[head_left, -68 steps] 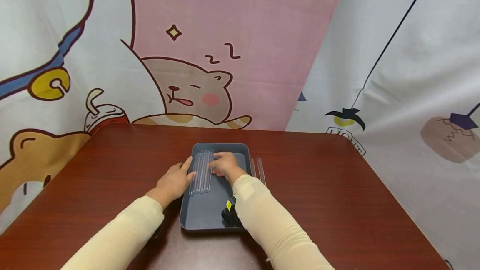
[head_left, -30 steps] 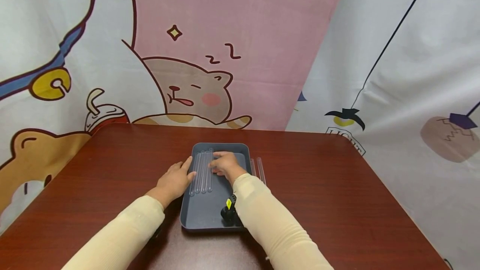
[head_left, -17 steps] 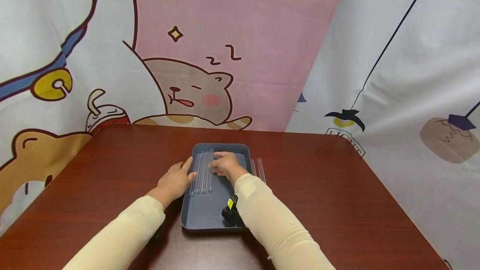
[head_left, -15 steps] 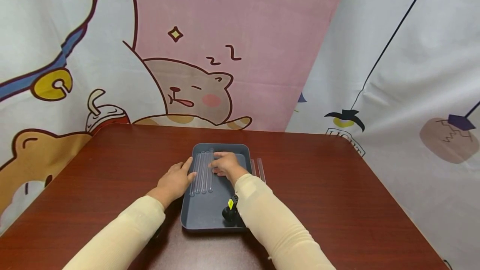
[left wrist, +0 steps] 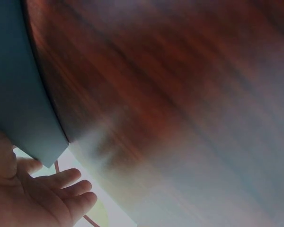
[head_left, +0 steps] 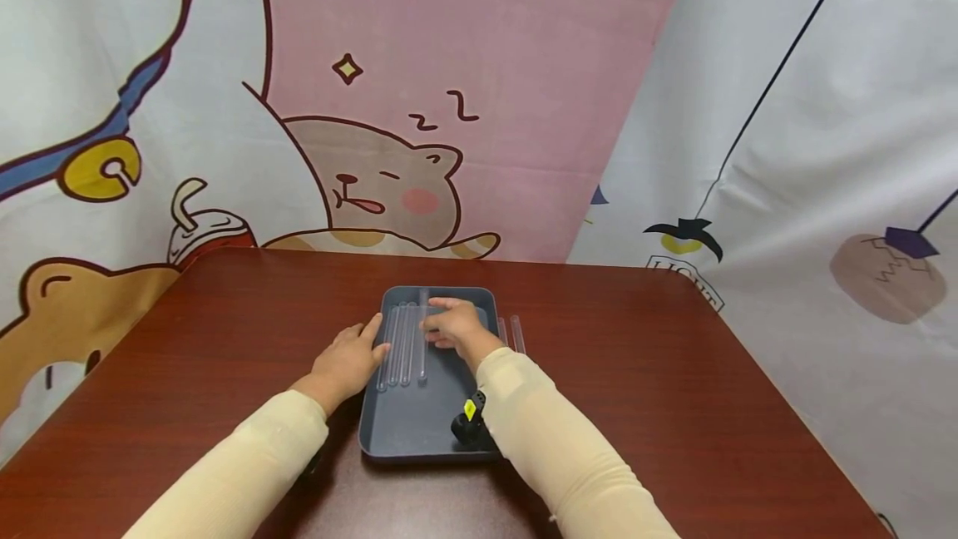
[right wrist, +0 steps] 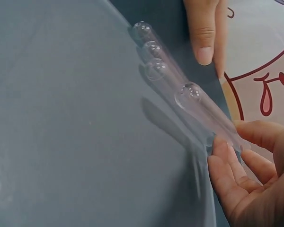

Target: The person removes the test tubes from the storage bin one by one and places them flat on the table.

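Note:
In the head view my right hand (head_left: 458, 327) pinches a clear test tube (head_left: 423, 356) near its far end, fingertips around the glass. The right wrist view shows this tube (right wrist: 199, 101) raised over the grey tray (right wrist: 85, 142), its rounded end towards me and its shadow apart from it. Left of it, three similar test tubes (head_left: 393, 348) lie side by side in the tray (head_left: 412, 431). My left hand (head_left: 348, 360) rests at the tray's left rim, thumb inside over the rim. In the left wrist view this hand's other fingers (left wrist: 68, 189) hang relaxed outside the wall.
Two more clear test tubes (head_left: 517, 333) lie on the dark red wooden table (head_left: 659, 389), just right of the tray and partly behind my right forearm. A black wrist camera (head_left: 467, 427) hangs under that arm, over the tray's near right corner. A printed cloth (head_left: 509, 106) hangs behind.
My right hand has drawn the rightmost test tube away from the row, to the right and slightly farther back, leaving a gap beside the other three. My left hand has stayed at the rim.

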`<state>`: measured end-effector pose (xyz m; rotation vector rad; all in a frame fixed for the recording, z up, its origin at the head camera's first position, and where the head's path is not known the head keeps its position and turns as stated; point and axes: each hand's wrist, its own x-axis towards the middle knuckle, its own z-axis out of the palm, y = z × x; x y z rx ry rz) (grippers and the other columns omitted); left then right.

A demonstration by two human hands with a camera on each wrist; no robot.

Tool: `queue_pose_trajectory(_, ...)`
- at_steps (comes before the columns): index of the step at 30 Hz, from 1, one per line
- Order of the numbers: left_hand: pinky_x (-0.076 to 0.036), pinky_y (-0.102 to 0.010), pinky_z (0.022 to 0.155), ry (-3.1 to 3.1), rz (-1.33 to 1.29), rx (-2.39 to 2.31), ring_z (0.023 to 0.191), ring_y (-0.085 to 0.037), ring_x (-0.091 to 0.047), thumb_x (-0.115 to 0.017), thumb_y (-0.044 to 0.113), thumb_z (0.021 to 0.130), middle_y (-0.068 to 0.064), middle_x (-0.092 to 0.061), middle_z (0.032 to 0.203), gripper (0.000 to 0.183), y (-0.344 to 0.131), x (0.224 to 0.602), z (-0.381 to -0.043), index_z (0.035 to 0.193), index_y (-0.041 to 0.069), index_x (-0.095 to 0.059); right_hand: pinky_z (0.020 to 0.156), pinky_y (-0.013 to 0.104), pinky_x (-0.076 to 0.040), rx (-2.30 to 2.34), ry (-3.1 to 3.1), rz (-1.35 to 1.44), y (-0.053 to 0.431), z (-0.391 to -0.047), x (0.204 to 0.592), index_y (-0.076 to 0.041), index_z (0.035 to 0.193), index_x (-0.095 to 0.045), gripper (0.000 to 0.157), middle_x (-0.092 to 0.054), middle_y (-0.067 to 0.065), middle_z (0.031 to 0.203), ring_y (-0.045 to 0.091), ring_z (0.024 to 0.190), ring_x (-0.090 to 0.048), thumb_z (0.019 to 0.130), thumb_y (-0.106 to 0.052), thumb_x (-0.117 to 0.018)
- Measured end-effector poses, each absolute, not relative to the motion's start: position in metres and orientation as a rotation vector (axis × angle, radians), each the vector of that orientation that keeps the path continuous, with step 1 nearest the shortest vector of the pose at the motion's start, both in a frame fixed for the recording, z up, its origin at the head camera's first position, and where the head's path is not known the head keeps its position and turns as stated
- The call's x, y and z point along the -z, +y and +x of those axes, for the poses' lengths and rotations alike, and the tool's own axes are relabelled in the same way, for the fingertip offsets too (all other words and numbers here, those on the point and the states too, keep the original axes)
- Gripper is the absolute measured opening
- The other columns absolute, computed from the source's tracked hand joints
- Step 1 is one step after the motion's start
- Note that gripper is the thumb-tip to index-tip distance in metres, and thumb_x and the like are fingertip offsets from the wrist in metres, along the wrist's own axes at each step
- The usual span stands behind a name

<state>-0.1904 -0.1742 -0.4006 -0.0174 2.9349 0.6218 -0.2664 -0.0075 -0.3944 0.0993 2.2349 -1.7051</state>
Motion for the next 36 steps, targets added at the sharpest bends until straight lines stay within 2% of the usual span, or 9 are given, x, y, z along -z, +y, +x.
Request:
queue_pose_trajectory(8,-0.034,-0.060,0.104,2.949,-0.015,-0.635,0.136,-0.047,-0.032,-0.045,0.032,0.102,-0.032,-0.036,0.144,0.063,-0.175,0.402,-0.191,0.154,0.005,-0.021,0.078,0.038,-0.057,1.724,2.215,0.053,0.006,-0.266,0.384,-0.011,0.133,-0.059,0.051,-0.071,0.014,0.104,0.022,0.084,-0.070,0.085,-0.002,-0.070)
queue_pose_trajectory(24,-0.031,-0.061,0.106,2.938,-0.017,-0.632,0.137,-0.048,-0.028,-0.046,0.032,0.102,-0.033,-0.033,0.146,0.064,-0.174,0.403,-0.190,0.154,0.006,-0.021,0.083,0.044,-0.056,1.791,2.230,0.002,0.031,-0.265,0.370,-0.010,0.132,-0.060,0.052,-0.072,0.011,0.090,0.017,0.074,-0.068,0.082,-0.001,-0.070)
queue_pose_trajectory(30,-0.031,-0.061,0.106,2.944,-0.016,-0.629,0.137,-0.048,-0.029,-0.046,0.032,0.102,-0.033,-0.033,0.146,0.063,-0.175,0.404,-0.190,0.154,0.006,-0.021,0.080,0.041,-0.057,1.808,2.234,0.011,0.042,-0.265,0.364,-0.012,0.132,-0.060,0.052,-0.073,0.011,0.092,0.017,0.075,-0.068,0.082,-0.003,-0.069)
queue_pose_trajectory(36,-0.032,-0.061,0.105,2.947,-0.015,-0.622,0.137,-0.048,-0.030,-0.046,0.032,0.102,-0.033,-0.034,0.145,0.063,-0.174,0.403,-0.190,0.154,0.005,-0.021,0.085,0.046,-0.054,1.840,2.232,0.022,0.055,-0.266,0.359,-0.012,0.134,-0.058,0.053,-0.073,0.012,0.093,0.017,0.074,-0.068,0.082,-0.002,-0.068)
